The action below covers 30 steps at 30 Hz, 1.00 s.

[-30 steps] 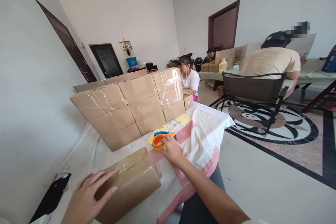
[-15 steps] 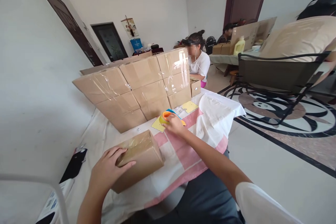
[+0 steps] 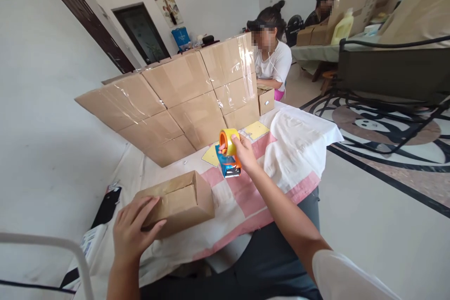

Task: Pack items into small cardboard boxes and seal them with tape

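Observation:
A closed cardboard box (image 3: 190, 204) lies on the cloth-covered table in front of me. My left hand (image 3: 135, 225) holds its left end, fingers over the top and thumb against the near side. To the right of the box and above the cloth, my right hand (image 3: 246, 152) grips a tape dispenser (image 3: 227, 161). The dispenser is blue and orange, has a roll of yellowish tape and points its toothed cutting edge downward. Part of its handle is hidden behind my fingers.
Stacked, taped cardboard boxes (image 3: 179, 98) form a wall behind the work area. Yellow sheets (image 3: 256, 130) lie before it on the pink and white cloth (image 3: 295, 145). A person (image 3: 272, 63) sits beyond. A folding chair (image 3: 393, 75) stands at right, a dark phone-like object (image 3: 107, 206) at left.
My right hand has lifted the tape dispenser off the table and turned it so its cutting edge faces down. My left hand stays on the box. The view has tilted slightly downward.

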Each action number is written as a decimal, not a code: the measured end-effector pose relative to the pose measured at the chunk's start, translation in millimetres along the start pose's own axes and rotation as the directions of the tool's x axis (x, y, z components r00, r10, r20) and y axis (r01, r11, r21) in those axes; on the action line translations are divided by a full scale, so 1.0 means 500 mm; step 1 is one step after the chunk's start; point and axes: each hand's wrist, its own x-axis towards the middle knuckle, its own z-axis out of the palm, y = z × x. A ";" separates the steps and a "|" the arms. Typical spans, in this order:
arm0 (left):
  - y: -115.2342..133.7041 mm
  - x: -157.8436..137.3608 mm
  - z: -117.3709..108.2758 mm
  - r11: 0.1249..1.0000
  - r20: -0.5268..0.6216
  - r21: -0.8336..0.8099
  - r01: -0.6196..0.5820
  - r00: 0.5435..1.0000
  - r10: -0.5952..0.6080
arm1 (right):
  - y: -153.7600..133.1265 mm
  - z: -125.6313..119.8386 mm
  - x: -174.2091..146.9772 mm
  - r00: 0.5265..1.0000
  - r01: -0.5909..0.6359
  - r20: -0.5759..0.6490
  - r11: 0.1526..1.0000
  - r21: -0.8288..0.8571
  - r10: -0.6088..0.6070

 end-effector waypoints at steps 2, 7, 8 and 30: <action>0.063 0.015 -0.008 0.999 -0.159 -0.051 0.002 0.987 -0.010 | -0.012 0.011 -0.017 0.999 0.003 -0.049 1.000 0.004 -0.002; 0.309 0.136 0.017 0.829 0.103 -0.530 0.180 0.984 -0.147 | -0.078 0.046 -0.084 0.999 -0.041 0.010 0.998 0.051 0.040; 0.348 0.160 0.028 0.773 0.188 -0.595 0.221 0.973 -0.134 | -0.090 0.048 -0.096 0.999 -0.022 0.044 0.998 0.053 0.020; 0.452 0.153 0.102 0.262 0.370 -0.820 0.509 0.820 -0.437 | 0.050 -0.109 0.009 0.832 0.510 0.099 0.685 -0.520 -0.545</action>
